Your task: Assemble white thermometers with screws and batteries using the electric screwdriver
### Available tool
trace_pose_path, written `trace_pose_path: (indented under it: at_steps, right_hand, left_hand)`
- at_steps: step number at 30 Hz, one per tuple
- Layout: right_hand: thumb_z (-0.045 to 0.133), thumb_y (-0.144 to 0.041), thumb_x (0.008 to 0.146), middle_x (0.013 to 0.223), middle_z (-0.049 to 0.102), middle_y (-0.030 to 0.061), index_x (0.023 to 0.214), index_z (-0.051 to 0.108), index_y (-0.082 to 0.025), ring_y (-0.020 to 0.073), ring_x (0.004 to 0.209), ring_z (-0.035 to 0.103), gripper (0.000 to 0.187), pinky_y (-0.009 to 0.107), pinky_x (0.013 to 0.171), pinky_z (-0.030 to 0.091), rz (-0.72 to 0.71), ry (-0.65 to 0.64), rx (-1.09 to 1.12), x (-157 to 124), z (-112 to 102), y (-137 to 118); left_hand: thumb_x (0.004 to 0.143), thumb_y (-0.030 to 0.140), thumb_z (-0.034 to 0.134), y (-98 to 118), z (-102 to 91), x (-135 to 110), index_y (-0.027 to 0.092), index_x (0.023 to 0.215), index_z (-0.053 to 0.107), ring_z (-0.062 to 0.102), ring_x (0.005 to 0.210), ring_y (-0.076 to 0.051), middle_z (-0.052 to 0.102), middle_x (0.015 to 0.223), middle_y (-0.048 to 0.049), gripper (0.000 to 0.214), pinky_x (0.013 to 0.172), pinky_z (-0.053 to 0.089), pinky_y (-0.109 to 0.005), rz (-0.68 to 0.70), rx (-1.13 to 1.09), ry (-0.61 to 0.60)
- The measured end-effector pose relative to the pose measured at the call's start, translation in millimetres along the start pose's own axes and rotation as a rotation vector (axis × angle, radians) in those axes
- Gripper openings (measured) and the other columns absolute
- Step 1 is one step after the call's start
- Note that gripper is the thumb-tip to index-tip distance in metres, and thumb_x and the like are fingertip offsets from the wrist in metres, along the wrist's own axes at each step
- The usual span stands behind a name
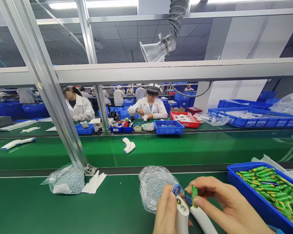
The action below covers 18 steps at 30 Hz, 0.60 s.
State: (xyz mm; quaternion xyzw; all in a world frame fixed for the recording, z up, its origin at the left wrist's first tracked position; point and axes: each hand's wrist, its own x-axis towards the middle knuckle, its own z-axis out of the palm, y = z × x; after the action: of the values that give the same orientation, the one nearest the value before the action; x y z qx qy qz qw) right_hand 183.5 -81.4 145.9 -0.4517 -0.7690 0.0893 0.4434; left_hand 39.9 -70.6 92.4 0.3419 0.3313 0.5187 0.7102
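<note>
At the bottom middle my left hand [165, 211] is wrapped round a white handheld thermometer body [182, 214] with a blue ring at its top. Beside it my right hand [224, 204] pinches a green battery [194, 195] between thumb and fingers, right next to the top of the device. A second white device piece [202, 221] lies under my right hand. Behind my hands sits a clear bag of small grey parts [154, 187].
A blue bin of green batteries [271, 191] stands at the right. Another bag of small parts [68, 180] and white paper [95, 182] lie at left. White thermometers [129, 145] [17, 142] ride the green conveyor. People in white coats work across the belt among blue and red trays.
</note>
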Motion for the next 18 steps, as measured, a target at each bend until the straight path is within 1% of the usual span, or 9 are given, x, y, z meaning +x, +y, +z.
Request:
trace_pose_path:
  at_steps: [1,2,4,5,9,11,13,15,18]
  right_hand:
    - [0.062,-0.025,0.083,0.09,0.066,-0.0031,0.1,0.059,-0.03,0.0113,0.076,0.065,0.017,0.012,0.067,0.054,0.043,0.022,0.052,-1,4,1]
    - [0.062,-0.024,0.083,0.088,0.065,-0.0029,0.096,0.059,-0.028,0.0112,0.075,0.065,0.014,0.012,0.065,0.054,0.066,0.009,0.108,-1,8,1]
    - [0.061,-0.021,0.082,0.083,0.064,-0.0024,0.09,0.059,-0.025,0.0109,0.071,0.064,0.009,0.012,0.062,0.054,0.067,-0.034,0.18,0,15,0]
    - [0.061,-0.02,0.081,0.081,0.064,-0.0027,0.089,0.059,-0.025,0.0104,0.068,0.063,0.009,0.011,0.061,0.054,0.054,-0.039,0.187,2,17,-1]
    - [0.064,-0.016,0.078,0.075,0.063,-0.0039,0.087,0.061,-0.025,0.0088,0.059,0.06,0.013,0.011,0.056,0.052,0.02,-0.011,0.153,7,18,-3]
    - [0.064,-0.018,0.079,0.073,0.063,-0.0034,0.084,0.062,-0.025,0.0098,0.06,0.06,0.009,0.013,0.056,0.052,0.02,-0.051,0.155,8,17,-1]
    - [0.063,-0.024,0.081,0.079,0.064,-0.0007,0.083,0.064,-0.025,0.0124,0.067,0.061,0.002,0.016,0.06,0.052,0.06,-0.086,0.195,6,18,3]
    - [0.061,-0.035,0.084,0.094,0.064,0.0028,0.091,0.064,-0.027,0.0168,0.083,0.061,0.011,0.021,0.068,0.053,0.191,-0.068,0.322,2,21,6]
    - [0.049,-0.057,0.086,0.119,0.054,0.0068,0.113,0.056,-0.029,0.0234,0.111,0.051,0.04,0.032,0.085,0.049,0.531,-0.045,0.677,-5,32,7]
  left_hand:
    - [0.066,0.072,0.058,-2,-1.7,1,0.018,0.08,0.061,0.049,0.055,-0.013,0.056,0.069,-0.0017,0.056,0.053,0.042,-0.025,-0.002,0.023,-0.002]
    - [0.065,0.073,0.058,-4,-3.7,2,0.018,0.085,0.061,0.05,0.058,-0.015,0.057,0.071,-0.0024,0.058,0.054,0.043,-0.025,-0.013,0.032,0.01]
    - [0.063,0.074,0.058,-7,-8.5,3,0.019,0.095,0.061,0.053,0.066,-0.017,0.059,0.08,-0.0041,0.064,0.058,0.045,-0.026,-0.04,0.04,0.04]
    - [0.064,0.074,0.057,-8,-10.9,5,0.019,0.098,0.06,0.054,0.068,-0.018,0.059,0.082,-0.0045,0.064,0.059,0.045,-0.027,-0.047,0.055,0.034]
    - [0.073,0.072,0.049,-4,-17.8,10,0.02,0.086,0.059,0.052,0.066,-0.017,0.056,0.076,-0.0029,0.055,0.06,0.044,-0.026,-0.006,0.154,-0.127]
    - [0.075,0.072,0.047,-2,-19.4,12,0.02,0.084,0.057,0.051,0.071,-0.017,0.055,0.077,-0.0028,0.053,0.064,0.043,-0.026,0.028,0.189,-0.16]
    - [0.077,0.071,0.045,-1,-20.7,13,0.021,0.085,0.056,0.051,0.076,-0.019,0.055,0.079,-0.0032,0.052,0.07,0.043,-0.028,0.056,0.238,-0.157]
    - [0.078,0.071,0.042,-1,-22.2,13,0.021,0.086,0.056,0.052,0.08,-0.021,0.056,0.081,-0.0039,0.053,0.073,0.042,-0.03,0.063,0.289,-0.134]
    - [0.079,0.074,0.033,-4,-24.5,12,0.022,0.088,0.057,0.053,0.084,-0.023,0.059,0.086,-0.0053,0.058,0.076,0.042,-0.032,0.063,0.337,-0.096]
